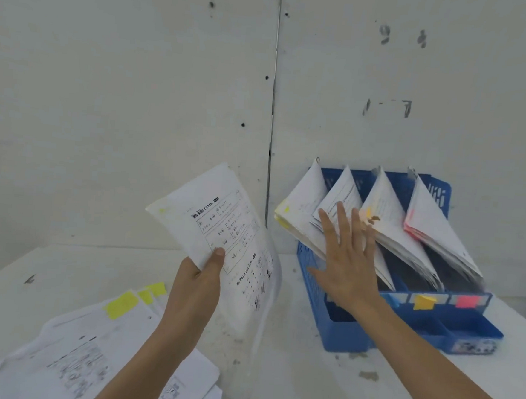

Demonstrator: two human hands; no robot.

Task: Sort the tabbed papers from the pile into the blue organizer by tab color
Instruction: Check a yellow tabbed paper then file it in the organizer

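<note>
My left hand pinches a printed sheet by its lower edge and holds it up in the air left of the blue organizer. The sheet shows a faint yellow mark near its top left corner. My right hand lies flat with straight fingers against the paper stacks in the organizer's left slots. Several stacks lean back in the slots, with yellow, orange and pink tabs showing. Orange and pink labels mark the organizer's front divider. The pile lies on the table at lower left, yellow tabs on top.
The white table meets a white wall just behind the organizer. A vertical wall seam runs down beside the organizer's left edge. The organizer's front trays are shallow and open.
</note>
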